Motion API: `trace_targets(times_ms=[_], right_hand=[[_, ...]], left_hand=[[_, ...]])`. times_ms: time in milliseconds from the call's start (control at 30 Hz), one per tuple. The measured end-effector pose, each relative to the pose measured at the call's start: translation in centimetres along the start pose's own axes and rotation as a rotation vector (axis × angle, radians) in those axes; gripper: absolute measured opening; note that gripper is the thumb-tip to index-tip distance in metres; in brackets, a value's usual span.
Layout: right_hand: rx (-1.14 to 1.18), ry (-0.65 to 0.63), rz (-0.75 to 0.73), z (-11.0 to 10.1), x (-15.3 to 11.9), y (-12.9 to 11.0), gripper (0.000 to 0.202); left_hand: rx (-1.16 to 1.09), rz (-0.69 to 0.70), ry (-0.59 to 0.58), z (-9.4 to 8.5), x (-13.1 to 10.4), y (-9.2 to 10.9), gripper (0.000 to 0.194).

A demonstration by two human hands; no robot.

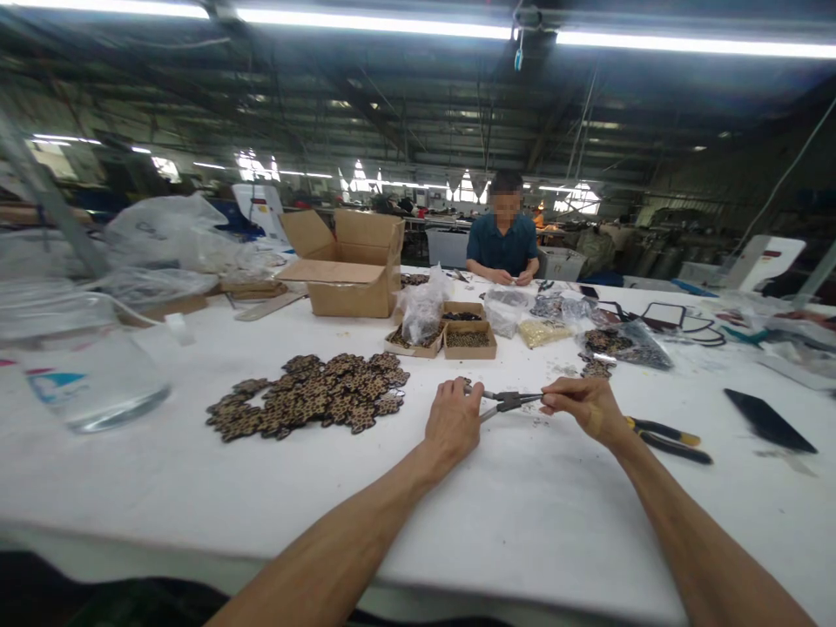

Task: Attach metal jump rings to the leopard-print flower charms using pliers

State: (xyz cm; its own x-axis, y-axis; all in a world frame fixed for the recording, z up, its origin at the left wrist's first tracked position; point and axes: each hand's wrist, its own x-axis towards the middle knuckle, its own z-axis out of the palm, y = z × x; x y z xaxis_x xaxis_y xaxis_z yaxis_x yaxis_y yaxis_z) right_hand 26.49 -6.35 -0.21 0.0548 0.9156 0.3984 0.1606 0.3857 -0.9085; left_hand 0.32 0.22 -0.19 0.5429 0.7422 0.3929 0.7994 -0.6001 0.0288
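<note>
My left hand is closed around the handles of a pair of long-nosed pliers, whose jaws point right. At the jaw tips, the fingers of my right hand are pinched together; whatever they hold is too small to name. A dark bit pokes out above my left fingers, too small to make out. Beside my right wrist lies a second hand tool with black and yellow handles, its head hidden behind the wrist. To the left of my hands spreads a pile of leopard-print patches with scalloped dark edges.
Small cardboard trays of metal bits stand beyond my hands, near an open carton. A clear plastic jug is at left. A dark phone-like slab lies at right. Across the white table sits a person.
</note>
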Motion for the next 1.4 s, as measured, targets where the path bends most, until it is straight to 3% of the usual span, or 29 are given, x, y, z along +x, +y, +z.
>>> trace_targets(times_ms=[133, 367, 767, 1100, 1267, 1400], right_hand=[[0.011, -0.037, 0.039, -0.4, 0.0, 0.7, 0.023], [0.106, 0.036, 0.121, -0.2, 0.0, 1.9, 0.033], [0.057, 0.062, 0.041, 0.3, 0.0, 0.7, 0.03], [-0.009, 0.049, 0.022, 0.2, -0.1, 0.3, 0.029], [-0.134, -0.029, -0.097, -0.7, -0.1, -0.6, 0.019], [-0.126, 0.006, -0.036, -2.0, 0.3, 0.7, 0.026]], left_hand=[[0.043, 0.001, -0.019, 0.3, 0.0, 0.1, 0.042], [0.072, -0.02, -0.053, 0.5, 0.2, 0.3, 0.036], [0.072, -0.047, -0.019, 1.4, 0.3, 0.2, 0.037], [0.068, -0.049, -0.047, 1.2, 0.2, 0.1, 0.032], [0.069, -0.035, -0.104, 0.9, -0.3, 0.0, 0.028], [0.073, -0.059, -0.138, 0.5, -0.1, 0.4, 0.029]])
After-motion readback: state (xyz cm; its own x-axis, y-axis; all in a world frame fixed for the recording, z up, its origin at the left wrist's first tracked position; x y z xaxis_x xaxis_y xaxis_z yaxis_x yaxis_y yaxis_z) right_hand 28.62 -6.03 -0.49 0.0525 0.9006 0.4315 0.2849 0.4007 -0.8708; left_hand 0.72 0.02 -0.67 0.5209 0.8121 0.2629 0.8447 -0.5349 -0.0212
